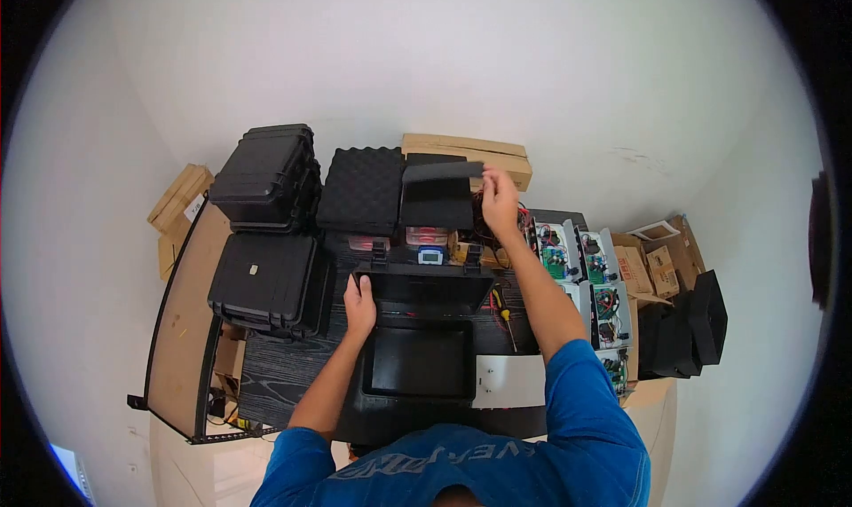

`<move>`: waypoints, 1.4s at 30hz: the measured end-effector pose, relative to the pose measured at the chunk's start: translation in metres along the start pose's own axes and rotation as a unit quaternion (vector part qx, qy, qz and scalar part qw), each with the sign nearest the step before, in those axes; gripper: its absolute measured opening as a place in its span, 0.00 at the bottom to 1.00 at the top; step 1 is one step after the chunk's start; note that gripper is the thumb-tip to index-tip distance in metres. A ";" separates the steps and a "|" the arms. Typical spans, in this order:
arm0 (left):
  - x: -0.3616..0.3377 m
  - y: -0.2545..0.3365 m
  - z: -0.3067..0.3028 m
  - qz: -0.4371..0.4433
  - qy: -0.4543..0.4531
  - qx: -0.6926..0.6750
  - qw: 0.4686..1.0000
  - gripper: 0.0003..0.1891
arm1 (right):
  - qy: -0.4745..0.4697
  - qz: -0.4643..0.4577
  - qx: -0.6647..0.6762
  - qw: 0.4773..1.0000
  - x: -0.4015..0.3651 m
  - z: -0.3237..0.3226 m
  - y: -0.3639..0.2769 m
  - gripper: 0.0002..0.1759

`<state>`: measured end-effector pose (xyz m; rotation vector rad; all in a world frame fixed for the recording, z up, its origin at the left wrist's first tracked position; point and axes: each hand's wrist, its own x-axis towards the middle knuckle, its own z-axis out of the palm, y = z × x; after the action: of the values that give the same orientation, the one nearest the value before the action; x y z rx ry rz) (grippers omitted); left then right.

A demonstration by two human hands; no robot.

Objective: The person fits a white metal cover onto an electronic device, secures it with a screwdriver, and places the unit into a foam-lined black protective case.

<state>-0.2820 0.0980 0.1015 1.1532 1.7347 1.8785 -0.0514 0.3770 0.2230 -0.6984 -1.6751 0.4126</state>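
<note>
My left hand (360,305) grips the left edge of the raised lid of a black case (420,361), which lies open on the dark table with an empty-looking inside. Farther back, my right hand (497,196) pinches the right end of a thin dark foam strip (444,172). That strip hangs over a stack of black foam (437,207). Left of this stack is egg-crate foam (362,188). Behind the lid stands a small device with a display (430,256).
Black hard cases (266,174) are stacked at the left. A yellow screwdriver (505,315) and a white panel (510,381) lie right of the open case. Circuit-board units (556,257) line the right side, near cardboard boxes (661,267). Cables lie behind the screwdriver.
</note>
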 end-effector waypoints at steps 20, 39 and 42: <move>0.025 -0.098 -0.001 -0.077 -0.175 -0.148 0.970 0.37 | -0.357 0.091 0.128 0.921 -0.207 -0.090 -0.095 0.09; -0.013 -0.053 -0.019 -0.100 -0.189 0.028 0.976 0.35 | -0.541 -0.088 -0.277 0.790 -0.335 -0.059 -0.097 0.25; 0.022 -0.057 -0.026 0.033 -0.120 0.153 0.980 0.27 | -0.575 -0.049 -0.281 0.767 -0.341 -0.056 -0.096 0.31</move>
<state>-0.3306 0.1082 0.0570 1.4973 1.9066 1.4646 0.0174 0.0787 0.0371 -0.8368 -3.0856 0.2464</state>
